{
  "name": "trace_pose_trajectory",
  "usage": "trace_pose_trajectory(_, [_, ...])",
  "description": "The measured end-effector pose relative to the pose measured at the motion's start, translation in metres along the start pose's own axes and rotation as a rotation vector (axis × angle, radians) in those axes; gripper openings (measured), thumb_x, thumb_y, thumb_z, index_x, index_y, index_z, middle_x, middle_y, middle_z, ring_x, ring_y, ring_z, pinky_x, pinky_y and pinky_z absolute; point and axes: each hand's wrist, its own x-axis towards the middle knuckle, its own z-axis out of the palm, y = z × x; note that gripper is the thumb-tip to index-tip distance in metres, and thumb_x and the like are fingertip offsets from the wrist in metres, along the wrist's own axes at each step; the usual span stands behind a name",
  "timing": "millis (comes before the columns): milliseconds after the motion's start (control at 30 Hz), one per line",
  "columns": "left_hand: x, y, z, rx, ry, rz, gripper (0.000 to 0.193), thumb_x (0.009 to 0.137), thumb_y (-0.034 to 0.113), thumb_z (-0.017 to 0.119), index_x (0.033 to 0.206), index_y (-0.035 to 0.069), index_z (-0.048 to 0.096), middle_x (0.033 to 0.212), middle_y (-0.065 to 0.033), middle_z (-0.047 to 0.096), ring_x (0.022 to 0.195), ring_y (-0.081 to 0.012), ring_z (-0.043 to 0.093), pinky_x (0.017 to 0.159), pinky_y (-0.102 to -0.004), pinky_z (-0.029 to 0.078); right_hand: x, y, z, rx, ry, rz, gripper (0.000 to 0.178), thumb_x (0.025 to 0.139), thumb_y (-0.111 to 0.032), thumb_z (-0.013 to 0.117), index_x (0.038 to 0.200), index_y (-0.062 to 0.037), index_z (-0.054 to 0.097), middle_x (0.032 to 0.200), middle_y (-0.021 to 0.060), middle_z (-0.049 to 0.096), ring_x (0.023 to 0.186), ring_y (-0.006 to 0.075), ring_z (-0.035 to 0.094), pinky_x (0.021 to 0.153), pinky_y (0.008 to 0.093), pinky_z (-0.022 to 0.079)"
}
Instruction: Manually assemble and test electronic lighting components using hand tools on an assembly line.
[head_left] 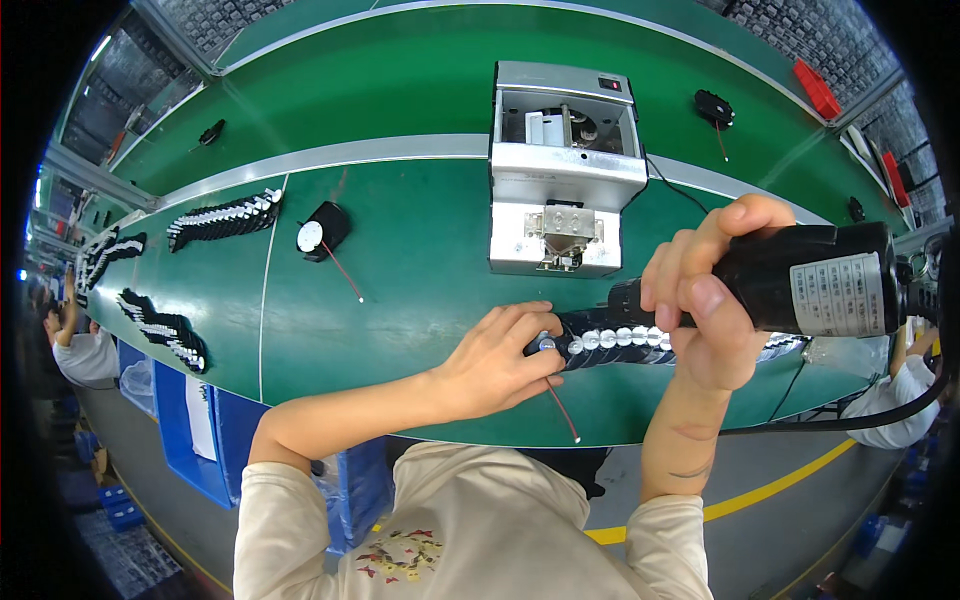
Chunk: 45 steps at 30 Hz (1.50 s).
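We're prob. mid-job: L hand (pixel 500 352) grips blk unit (pixel 546 345), R hand (pixel 712 295) grips blk driver (pixel 780 275), row (pixel 622 339) at right maybe undone.

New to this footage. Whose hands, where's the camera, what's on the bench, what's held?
No robot here: these are a person's bare hands. The one picture comes from a fisheye camera on their head, looking down, so straight edges bend. The right hand grips a black handheld tool, its narrower end pointing left. The left hand has its fingertips at a black part beside a row of similar parts. The green bench also carries a silver machine and more black parts at left.
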Motion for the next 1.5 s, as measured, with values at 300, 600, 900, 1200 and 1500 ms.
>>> trace_pose_trajectory(300, [0.001,-0.008,-0.006,-0.009,-0.061,0.028,0.023,0.072,0.018,0.075,0.089,0.013,0.061,0.109,-0.0097,0.053,0.108,-0.0309,0.055,0.078,-0.0411,0.048,0.023,0.006,0.025,0.035,0.100,-0.027,0.044,0.081,-0.007,0.056,0.122,-0.0035,0.043,0.066,0.0033,0.045,0.047,0.0127,0.044,0.049,0.0308,0.042])
trace_pose_trajectory(600, [-0.006,-0.021,-0.012,-0.156,-0.071,0.061,0.029,0.073,0.012,0.071,0.101,0.014,0.066,0.115,-0.0097,0.052,0.112,-0.0310,0.052,0.089,-0.0420,0.045,0.045,0.032,0.036,-0.091,0.104,0.052,0.037,0.077,-0.004,0.054,0.112,-0.0022,0.045,0.068,0.0062,0.048,0.045,0.0126,0.045,0.047,0.0303,0.044])
trace_pose_trajectory(900, [-0.008,-0.026,-0.010,-0.151,-0.038,0.074,0.024,0.077,0.015,0.071,0.101,0.016,0.068,0.113,-0.0083,0.056,0.112,-0.0320,0.055,0.085,-0.0419,0.048,0.047,0.032,0.049,-0.171,0.133,0.189,0.033,0.074,-0.004,0.054,0.104,-0.0034,0.042,0.062,0.0055,0.046,0.042,0.0131,0.042,0.045,0.0302,0.041])
trace_pose_trajectory(1200, [-0.011,-0.026,-0.009,-0.116,-0.004,0.070,0.025,0.072,0.014,0.067,0.097,0.015,0.071,0.111,-0.0068,0.056,0.111,-0.0288,0.055,0.086,-0.0384,0.048,-0.016,0.006,0.032,-0.018,0.087,0.152,0.042,0.079,-0.004,0.068,0.111,-0.0070,0.040,0.063,0.0039,0.047,0.046,0.0154,0.047,0.047,0.0323,0.044])
trace_pose_trajectory(1500, [-0.010,-0.024,-0.009,-0.126,0.015,0.051,0.020,0.075,0.016,0.067,0.094,0.015,0.072,0.107,-0.0066,0.058,0.110,-0.0286,0.056,0.086,-0.0380,0.047,-0.029,0.019,0.036,-0.010,0.126,0.227,0.037,0.077,0.001,0.067,0.102,-0.0063,0.040,0.066,0.0055,0.049,0.050,0.0151,0.048,0.051,0.0330,0.046])
